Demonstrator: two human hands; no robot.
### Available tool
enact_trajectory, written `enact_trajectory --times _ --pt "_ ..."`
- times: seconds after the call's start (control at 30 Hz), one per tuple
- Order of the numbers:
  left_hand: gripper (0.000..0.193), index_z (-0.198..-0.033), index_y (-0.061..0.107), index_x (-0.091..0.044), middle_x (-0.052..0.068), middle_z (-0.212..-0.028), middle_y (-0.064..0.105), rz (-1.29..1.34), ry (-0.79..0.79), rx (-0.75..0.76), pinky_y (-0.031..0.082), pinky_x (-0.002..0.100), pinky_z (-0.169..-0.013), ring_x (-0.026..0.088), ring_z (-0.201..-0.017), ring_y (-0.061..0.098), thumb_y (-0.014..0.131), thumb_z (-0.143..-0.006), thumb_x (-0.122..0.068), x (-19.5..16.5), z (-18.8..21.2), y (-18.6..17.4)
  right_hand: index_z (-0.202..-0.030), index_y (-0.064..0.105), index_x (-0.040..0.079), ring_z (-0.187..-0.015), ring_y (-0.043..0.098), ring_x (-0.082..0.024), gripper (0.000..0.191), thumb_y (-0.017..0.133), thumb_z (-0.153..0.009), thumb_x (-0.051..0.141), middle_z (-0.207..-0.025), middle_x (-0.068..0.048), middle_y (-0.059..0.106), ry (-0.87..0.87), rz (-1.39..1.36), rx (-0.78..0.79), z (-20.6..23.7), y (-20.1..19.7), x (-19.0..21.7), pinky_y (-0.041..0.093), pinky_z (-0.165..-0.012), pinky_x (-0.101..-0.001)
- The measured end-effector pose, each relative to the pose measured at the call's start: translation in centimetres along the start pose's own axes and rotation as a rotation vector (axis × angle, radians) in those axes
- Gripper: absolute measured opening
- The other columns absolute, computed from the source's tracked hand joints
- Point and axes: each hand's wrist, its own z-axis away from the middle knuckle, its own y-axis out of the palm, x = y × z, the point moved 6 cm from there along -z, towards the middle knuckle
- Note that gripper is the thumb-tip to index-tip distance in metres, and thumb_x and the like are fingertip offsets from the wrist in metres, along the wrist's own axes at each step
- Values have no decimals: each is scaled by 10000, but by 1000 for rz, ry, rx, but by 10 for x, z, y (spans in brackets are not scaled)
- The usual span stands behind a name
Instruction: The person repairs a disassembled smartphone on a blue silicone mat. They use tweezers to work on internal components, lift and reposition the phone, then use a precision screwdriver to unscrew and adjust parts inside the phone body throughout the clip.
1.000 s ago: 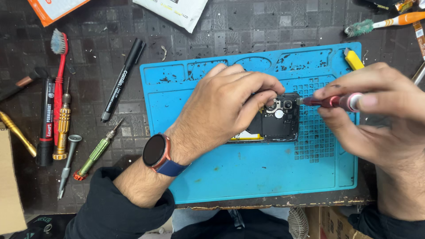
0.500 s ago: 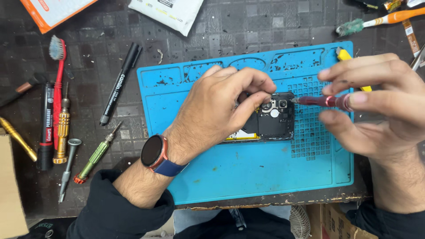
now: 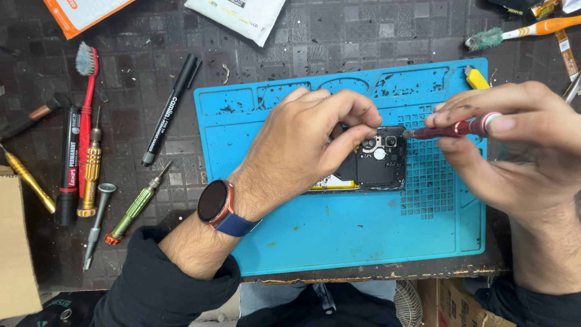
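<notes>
right hand point(image 3: 520, 142) fingers pinch a red screwdriver point(image 3: 451, 129); its tip meets the top right corner of the opened phone point(image 3: 372, 163). left hand point(image 3: 311, 145) fingers press the phone flat at mid blue mat point(image 3: 339, 230). keep the tip seated and pressure steady. driver and phone both lie along the table's near edge.

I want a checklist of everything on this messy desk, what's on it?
Surface: dark table with blue mat.
Job's things: opened phone on the mat; red screwdriver tip at its top corner.
Clutter: screwdrivers, toothbrush, markers, packets left and above.
Hands: left hand presses the phone; right hand grips the red screwdriver.
Cables: flat ribbon strip, top right.
Surroundings: cardboard boxes at the edges.
</notes>
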Motion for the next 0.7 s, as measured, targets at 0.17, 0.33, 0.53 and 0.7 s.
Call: enact_trajectory --times 0.17,0.33,0.53,0.7 --pt "107 -1017 714 -150 -74 -858 730 -13 19 10 453 323 -821 121 -796 646 764 -951 -218 -4 -2 -2 -1182 352 48 -947 700 -343 535 780 -878 -57 -1050 -221 559 -85 22 16 -13 0 6 673 -846 -463" --pt "103 -1013 716 -156 -82 -854 722 -6 22 10 452 322 -819 119 -795 644 770 -948 -216 -2 -3 -1 -1217 375 55 -940 724 -374 507 674 -879 -176 -1049 -211 593 -13 -2 66 -11 3 9 660 -844 -460" --pt "122 -1029 709 -138 -74 -876 727 -13 27 19 446 329 -815 128 -790 633 773 -954 -210 0 -1 0 -1231 337 116 -907 723 -323 616 787 -900 -141 -1027 -182 553 22 21 41 -4 6 1 646 -811 -390" --pt "122 -1029 715 -149 -76 -877 725 -21 31 21 443 327 -809 122 -801 640 778 -954 -221 -1 -1 0 -1219 328 92 -951 717 -314 606 774 -887 -148 -1114 -236 538 11 68 51 -8 3 5 664 -860 -407"
